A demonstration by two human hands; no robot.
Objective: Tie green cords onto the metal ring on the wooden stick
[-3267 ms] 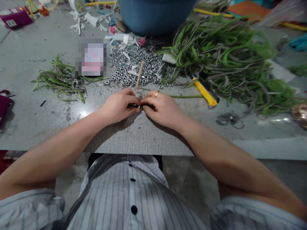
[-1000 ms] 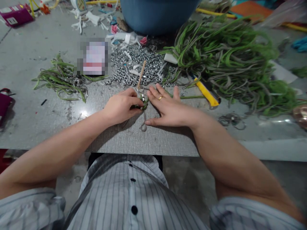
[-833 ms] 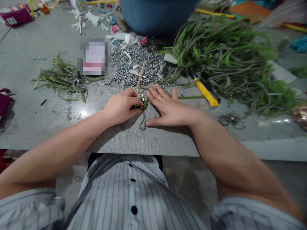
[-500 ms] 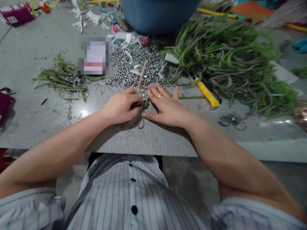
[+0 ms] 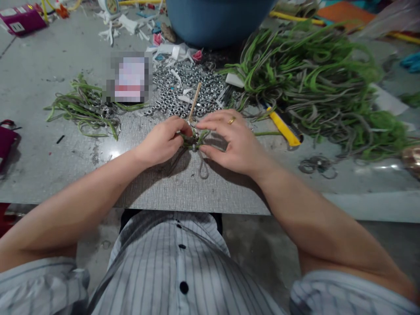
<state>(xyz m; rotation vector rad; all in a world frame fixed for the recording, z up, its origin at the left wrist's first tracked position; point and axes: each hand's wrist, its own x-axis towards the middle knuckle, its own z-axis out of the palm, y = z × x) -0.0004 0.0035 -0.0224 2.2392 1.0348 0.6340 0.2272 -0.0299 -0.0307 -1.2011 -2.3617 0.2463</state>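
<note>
In the head view, a small bunch of green and grey cord (image 5: 193,143) with a bit of metal on it lies at the middle of the table. My left hand (image 5: 160,142) pinches its left side between thumb and fingers. On the right, my right hand (image 5: 238,142) curves around the bunch, thumb and fingertips apart, close to or touching the cord. A grey cord loop (image 5: 204,169) sticks out toward me below the fingers. Just beyond the hands lies a thin wooden stick (image 5: 196,100), by a spread of small metal rings (image 5: 167,98).
A large tangle of green and grey cords (image 5: 311,83) fills the right side, with a yellow cutter (image 5: 285,126) beside it. A smaller cord bundle (image 5: 87,105) lies left. The blue tub (image 5: 219,22) stands at the back, near white scraps (image 5: 173,50).
My right hand has lifted from lying flat with spread fingers and now curls around the cord. The grey loop has shifted right and toward me. My left hand keeps its pinch.
</note>
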